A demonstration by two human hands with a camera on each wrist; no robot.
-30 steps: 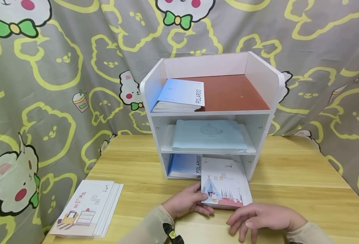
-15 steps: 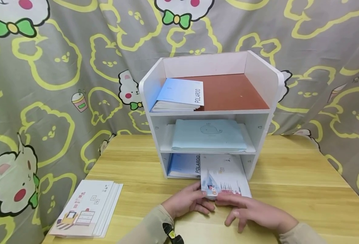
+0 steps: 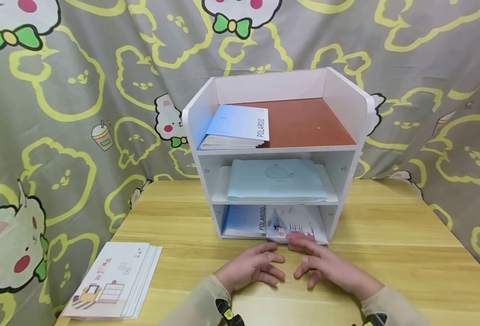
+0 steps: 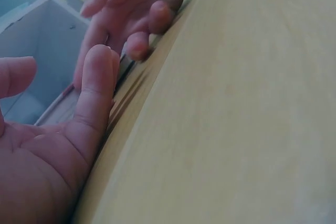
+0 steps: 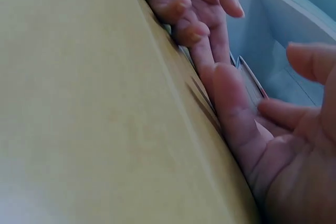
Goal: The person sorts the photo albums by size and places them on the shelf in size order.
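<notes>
A white illustrated booklet with a blue tent drawing lies in the right half of the bottom compartment of a white shelf unit. Its front edge sits at the shelf's front. My right hand has its forefinger up against that edge, other fingers loosely bent. Just left of it, my left hand lies low over the table with fingers relaxed, holding nothing. Beside the booklet is a blue POLAROID booklet. Both wrist views show the left hand and right hand facing each other, fingers spread.
Blue POLAROID booklets lie on the top shelf at left. A pale blue whale-print folder fills much of the middle shelf. At the table's left is a stack of white booklets. A patterned curtain hangs behind the wooden table.
The white tent-print booklet has slid back into the bottom compartment. My right hand has moved forward and left against its front edge; my left hand has come off the booklet's left side.
</notes>
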